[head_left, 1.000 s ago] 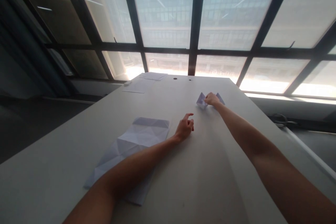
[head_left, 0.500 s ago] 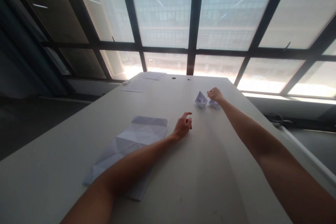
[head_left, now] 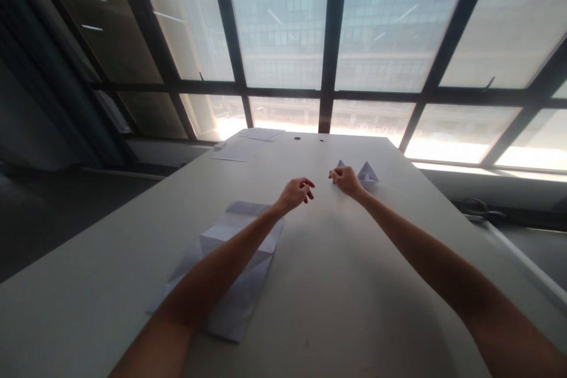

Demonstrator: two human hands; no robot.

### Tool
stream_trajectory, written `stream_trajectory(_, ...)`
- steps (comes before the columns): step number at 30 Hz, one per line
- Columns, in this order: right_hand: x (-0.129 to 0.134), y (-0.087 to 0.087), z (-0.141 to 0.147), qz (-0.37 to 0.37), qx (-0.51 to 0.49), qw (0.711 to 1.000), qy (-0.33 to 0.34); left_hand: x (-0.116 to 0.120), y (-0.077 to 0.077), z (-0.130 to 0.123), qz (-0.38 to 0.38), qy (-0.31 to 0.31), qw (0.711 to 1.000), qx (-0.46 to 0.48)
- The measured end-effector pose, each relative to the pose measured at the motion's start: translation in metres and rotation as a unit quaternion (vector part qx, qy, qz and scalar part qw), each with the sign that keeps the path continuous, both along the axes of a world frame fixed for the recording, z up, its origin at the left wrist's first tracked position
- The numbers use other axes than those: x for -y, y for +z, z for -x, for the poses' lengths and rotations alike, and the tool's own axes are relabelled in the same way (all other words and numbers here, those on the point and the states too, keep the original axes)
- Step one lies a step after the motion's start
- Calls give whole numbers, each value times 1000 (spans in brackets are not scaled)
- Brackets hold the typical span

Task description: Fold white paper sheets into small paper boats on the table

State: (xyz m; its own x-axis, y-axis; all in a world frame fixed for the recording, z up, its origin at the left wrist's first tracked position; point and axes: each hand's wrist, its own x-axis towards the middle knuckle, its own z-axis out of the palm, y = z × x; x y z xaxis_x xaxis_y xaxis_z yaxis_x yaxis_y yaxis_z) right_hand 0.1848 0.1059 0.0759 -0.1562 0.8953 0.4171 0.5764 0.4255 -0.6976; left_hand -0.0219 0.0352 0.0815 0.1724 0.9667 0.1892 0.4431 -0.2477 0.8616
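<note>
My left hand hovers just above the grey table, fingers loosely curled and apart, holding nothing. Its forearm lies across a creased white sheet. My right hand is close beside it to the right, fingers loosely bent, with nothing visibly in its grip. Just behind the right hand stand two small folded paper shapes: one in full view to its right, the other mostly hidden behind the knuckles, only its tip showing.
Flat white sheets and another sheet lie at the table's far left end, near two small dark holes. Large windows rise beyond the far edge. The table's right edge runs diagonally, with a dark object below it.
My right hand let go of the folded shapes and drew left and back. My left hand lifted and moved forward toward it. The camera view tilted slightly down.
</note>
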Motion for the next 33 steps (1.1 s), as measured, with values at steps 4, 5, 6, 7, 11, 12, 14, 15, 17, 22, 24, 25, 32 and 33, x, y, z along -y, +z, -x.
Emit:
stream_trajectory(4, 28, -28, 51, 55, 34, 992, 108, -13, 10, 54, -70, -20, 992, -105)
stream_trajectory(5, 35, -33, 63, 64, 37, 989, 126, -14, 10, 70, -71, -46, 987, -136)
stream_trajectory(6, 41, -38, 74, 70, 37, 986, 145, -15, 10, 85, -54, -70, 983, -159)
stream_trajectory(7, 47, -41, 85, 77, 37, 983, 163, -15, 9, 99, -19, -91, 981, -172)
stream_trajectory(11, 64, -49, 119, 101, 18, 974, 203, -11, 4, 138, 111, -145, 965, -188)
stream_trajectory(12, 67, -50, 125, 106, 16, 974, 199, -11, 3, 143, 128, -153, 962, -187)
stream_trajectory(14, 71, -53, 135, 109, 8, 977, 182, -10, 0, 147, 142, -161, 960, -179)
stream_trajectory(15, 73, -54, 139, 105, 0, 980, 168, -10, -1, 147, 142, -163, 961, -173)
stream_trajectory(17, 76, -57, 144, 86, -19, 987, 138, -10, -3, 148, 136, -163, 965, -157)
stream_trajectory(22, 82, -61, 151, 42, -45, 994, 93, -10, -2, 149, 116, -171, 967, -148)
stream_trajectory(24, 82, -61, 153, 54, -49, 993, 91, -9, -1, 149, 100, -166, 966, -172)
stream_trajectory(25, 82, -60, 153, 65, -54, 993, 88, -8, -1, 149, 89, -159, 966, -185)
stream_trajectory(32, 78, -61, 155, 110, -117, 983, 94, -6, 9, 147, 0, -145, 968, -206)
stream_trajectory(33, 78, -62, 156, 116, -132, 979, 101, -8, 10, 147, -14, -144, 968, -207)
